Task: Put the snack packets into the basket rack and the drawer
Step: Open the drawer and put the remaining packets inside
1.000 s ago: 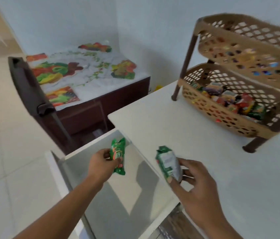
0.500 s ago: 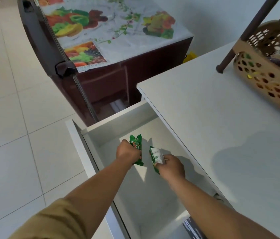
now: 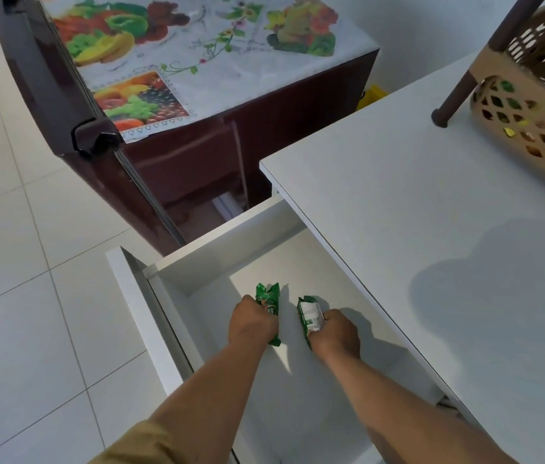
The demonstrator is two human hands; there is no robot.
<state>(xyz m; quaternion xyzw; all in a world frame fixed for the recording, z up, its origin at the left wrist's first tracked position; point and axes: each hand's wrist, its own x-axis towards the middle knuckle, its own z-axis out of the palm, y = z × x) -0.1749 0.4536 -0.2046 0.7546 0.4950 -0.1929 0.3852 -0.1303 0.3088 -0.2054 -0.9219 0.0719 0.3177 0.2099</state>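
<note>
Inside drawer (image 3: pixel 197 272), packets (image 3: pixel 267 298) within both grips (image 3: pixel 252 324).

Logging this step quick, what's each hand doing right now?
Left hand: closed around a green snack packet, down inside the open drawer.
Right hand: closed around a green and white snack packet, also inside it.

Olive-brown sleeve (image 3: pixel 137 445) above bare left forearm (image 3: pixel 211 390)

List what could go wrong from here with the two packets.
1. The green packet in the left hand and the white-labelled packet in the right hand sit close together; let go carelessly, they may land overlapped.
2. The drawer stands pulled far out below the tabletop; a leg might bump its front.
</note>
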